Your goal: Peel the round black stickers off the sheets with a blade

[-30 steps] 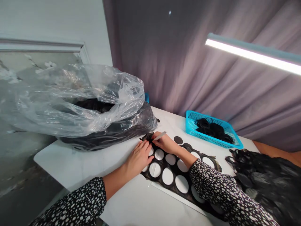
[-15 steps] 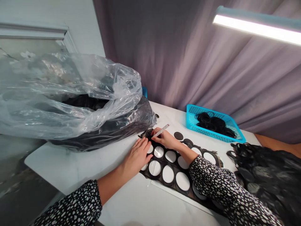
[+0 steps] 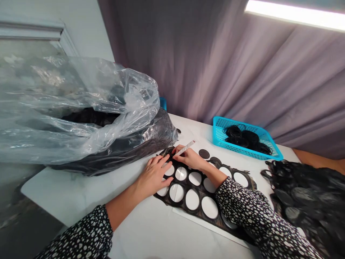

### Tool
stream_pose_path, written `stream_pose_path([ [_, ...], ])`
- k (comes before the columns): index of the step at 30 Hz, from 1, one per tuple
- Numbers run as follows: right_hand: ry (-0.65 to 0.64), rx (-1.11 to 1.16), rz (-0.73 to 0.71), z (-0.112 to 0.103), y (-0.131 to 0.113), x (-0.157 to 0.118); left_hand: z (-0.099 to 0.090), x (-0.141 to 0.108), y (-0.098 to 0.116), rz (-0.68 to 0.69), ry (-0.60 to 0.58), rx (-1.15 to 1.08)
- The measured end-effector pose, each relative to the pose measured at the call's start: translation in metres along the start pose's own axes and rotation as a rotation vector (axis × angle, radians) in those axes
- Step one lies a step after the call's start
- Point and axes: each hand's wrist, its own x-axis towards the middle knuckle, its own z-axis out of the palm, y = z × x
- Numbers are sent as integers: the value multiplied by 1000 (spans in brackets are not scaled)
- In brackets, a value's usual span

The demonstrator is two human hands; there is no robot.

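Note:
A black sheet point(image 3: 184, 187) with rows of round holes lies on a white board point(image 3: 199, 222); white shows through the holes. My left hand point(image 3: 154, 177) lies flat on the sheet's left end, its fingers spread. Just right of it, my right hand point(image 3: 188, 157) grips a slim white tool point(image 3: 184, 148) like a pen, its lower end hidden by the fingers at the sheet's far left corner. Two black discs, one of them a loose disc point(image 3: 204, 154), rest along the sheet's far edge.
A large clear plastic bag point(image 3: 115, 140) with black material covers the table's left side. Behind the sheet stands a blue basket point(image 3: 248, 154) holding black rings and discs. A heap of black pieces point(image 3: 309, 201) lies at the right. The white table point(image 3: 151, 230) extends in front.
The fingers of my left hand have spread wider and the hand has shifted slightly left. My right hand still holds the white tool near the same corner. The camera view has shifted slightly.

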Motion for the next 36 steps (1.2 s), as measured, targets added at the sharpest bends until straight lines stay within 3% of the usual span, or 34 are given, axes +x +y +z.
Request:
stream_pose_path([
  [10, 29, -72, -61, 1, -1, 0, 2, -1, 1, -5, 14, -15],
  [17, 18, -608, -303, 23, -6, -10, -1, -1, 4, -18, 17, 5],
  [20, 192, -666, -240, 10, -5, -1, -1, -1, 2, -3, 18, 36],
  [24, 647, -576, -131, -49, -27, -9, 1, -1, -2, 2, 31, 77],
  [26, 819, -574, -107, -84, -48, -38, 1, -1, -4, 11, 45, 86],
  [29, 996, -661, 29, -128, -76, -117, 3, 0, -10, 33, 61, 99],
  [33, 1373, -884, 409, -165, -82, -243, 6, 3, -19, 55, 70, 130],
  [34, 1399, -898, 562, -171, -78, -271, 6, 4, -22, 58, 78, 141],
  [36, 1304, -850, 805, -180, -67, -317, 6, 9, -25, 56, 92, 161],
])
